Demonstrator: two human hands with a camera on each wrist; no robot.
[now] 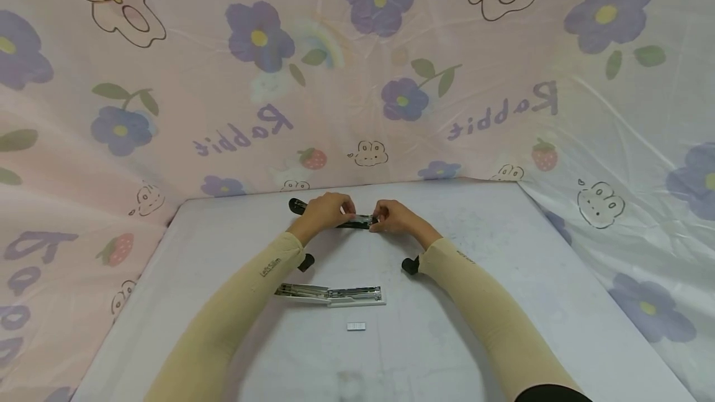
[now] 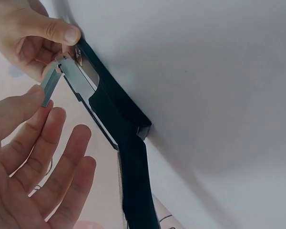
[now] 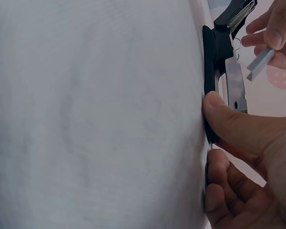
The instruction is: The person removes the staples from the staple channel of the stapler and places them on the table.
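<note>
A black stapler (image 2: 133, 157) lies folded open near the far side of the white table, its metal staple channel (image 2: 77, 74) exposed. Between thumb and forefinger, my left hand (image 1: 326, 211) pinches a short strip of staples (image 3: 261, 62) close beside that channel; its other fingers are spread loosely in the left wrist view. My right hand (image 1: 395, 216) grips the stapler's front end, with the thumb (image 3: 224, 114) over the base. Nearer to me lies a white stapler (image 1: 357, 303), also folded open. Just in front of it sits another strip of staples (image 1: 356, 326).
The white tabletop (image 1: 447, 352) meets a patterned curtain (image 1: 346, 98) at the back and sides. A dark wrist camera juts from each sleeve, one by the left forearm (image 1: 306, 262) and one by the right forearm (image 1: 410, 265).
</note>
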